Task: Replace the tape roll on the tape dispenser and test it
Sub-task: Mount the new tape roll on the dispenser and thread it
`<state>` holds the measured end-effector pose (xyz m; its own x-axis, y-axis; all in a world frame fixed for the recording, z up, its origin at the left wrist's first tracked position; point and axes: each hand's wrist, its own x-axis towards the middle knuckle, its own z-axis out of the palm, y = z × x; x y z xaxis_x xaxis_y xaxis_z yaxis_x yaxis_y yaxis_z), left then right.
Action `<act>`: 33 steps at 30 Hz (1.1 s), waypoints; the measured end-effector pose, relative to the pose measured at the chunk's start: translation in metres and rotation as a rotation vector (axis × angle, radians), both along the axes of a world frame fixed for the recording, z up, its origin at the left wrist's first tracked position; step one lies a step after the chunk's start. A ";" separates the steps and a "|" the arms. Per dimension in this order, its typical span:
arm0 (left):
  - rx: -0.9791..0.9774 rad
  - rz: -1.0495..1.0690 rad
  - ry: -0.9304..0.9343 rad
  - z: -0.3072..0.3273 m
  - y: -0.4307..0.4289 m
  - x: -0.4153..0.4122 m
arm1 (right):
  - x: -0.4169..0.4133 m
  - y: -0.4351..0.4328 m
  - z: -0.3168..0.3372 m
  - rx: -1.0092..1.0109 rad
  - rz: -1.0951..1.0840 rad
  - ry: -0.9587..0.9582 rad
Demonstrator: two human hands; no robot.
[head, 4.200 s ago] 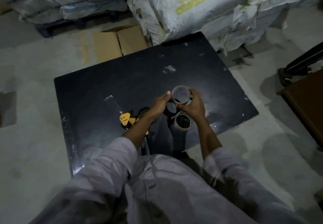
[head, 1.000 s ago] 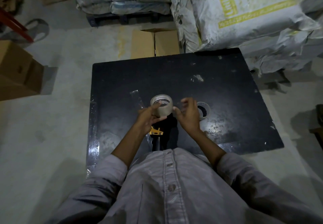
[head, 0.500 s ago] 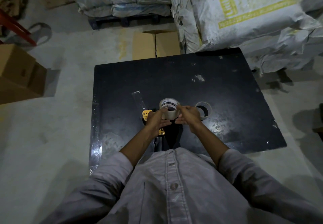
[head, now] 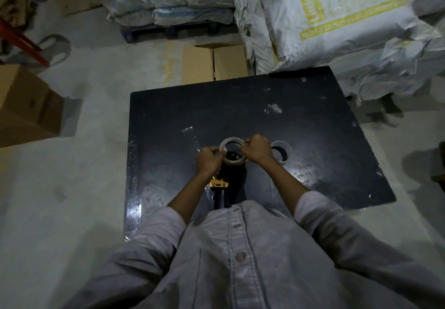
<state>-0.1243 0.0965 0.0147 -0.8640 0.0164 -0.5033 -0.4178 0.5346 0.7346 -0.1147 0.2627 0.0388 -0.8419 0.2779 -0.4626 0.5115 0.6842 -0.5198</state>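
Observation:
A clear tape roll (head: 233, 161) lies flat over the head of the black and yellow tape dispenser (head: 220, 185) on the black table (head: 301, 120). My left hand (head: 210, 159) grips the roll's left side and my right hand (head: 257, 149) grips its right side. The dispenser's handle points toward my body; its head is mostly hidden under the roll and hands. An empty cardboard core (head: 281, 151) lies on the table just right of my right hand.
A strip of clear tape (head: 191, 137) is stuck to the table left of the roll. Cardboard boxes (head: 26, 106) sit on the floor at left and beyond the table (head: 214, 62). Stacked white sacks (head: 337, 19) crowd the table's far right corner.
Both hands have brought the tape roll down from in front of me onto the dispenser's head. The roll now lies flat instead of tilted.

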 end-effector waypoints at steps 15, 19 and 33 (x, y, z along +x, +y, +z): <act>-0.150 -0.170 0.012 -0.003 -0.014 -0.006 | 0.012 0.003 -0.021 -0.480 -0.199 -0.142; -0.123 -0.162 -0.001 -0.006 -0.014 -0.006 | 0.017 0.000 -0.023 -0.534 -0.230 -0.128; -0.062 -0.069 -0.030 -0.011 -0.016 0.011 | 0.022 -0.007 -0.029 -0.442 -0.254 -0.141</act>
<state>-0.1137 0.0802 0.0039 -0.8466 0.0430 -0.5305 -0.3996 0.6069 0.6870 -0.0925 0.2558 0.0102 -0.6944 0.2179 -0.6859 0.7186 0.2606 -0.6447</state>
